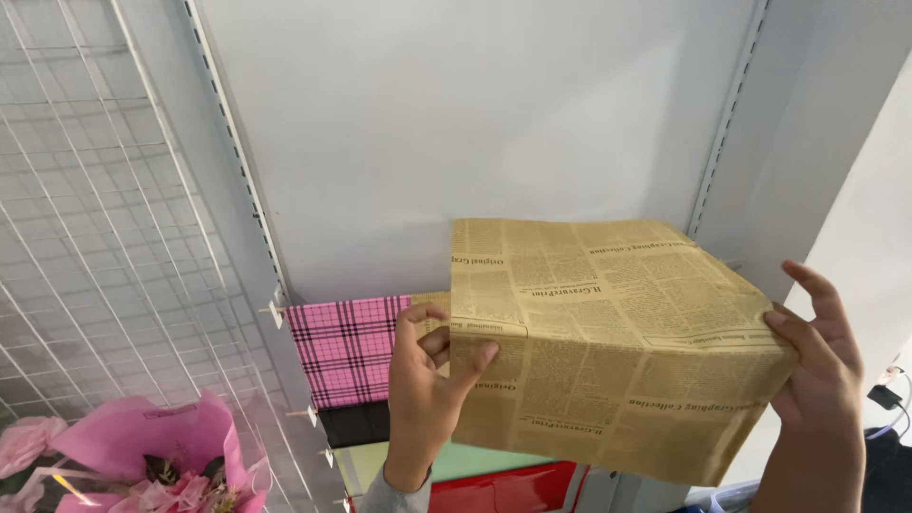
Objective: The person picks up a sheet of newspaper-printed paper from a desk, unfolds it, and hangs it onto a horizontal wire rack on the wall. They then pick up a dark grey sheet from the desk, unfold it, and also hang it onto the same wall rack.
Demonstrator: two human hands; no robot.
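The folded paper (608, 332) is held level by fingers closed on both edges, left hand (425, 399) and right hand (819, 366), so it stays spread.

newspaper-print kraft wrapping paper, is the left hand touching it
Touching. The head view shows the left hand pinching the left edge of the tan newspaper-print wrapping paper, thumb pressed on its front face, fingers curled over the edge.

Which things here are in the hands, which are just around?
In hand:
- newspaper-print wrapping paper, folded, held by left hand and right hand at its two sides

Just around:
- pink plaid sheet
- black sheet
- red sheet
- pink bouquet
- wire grid
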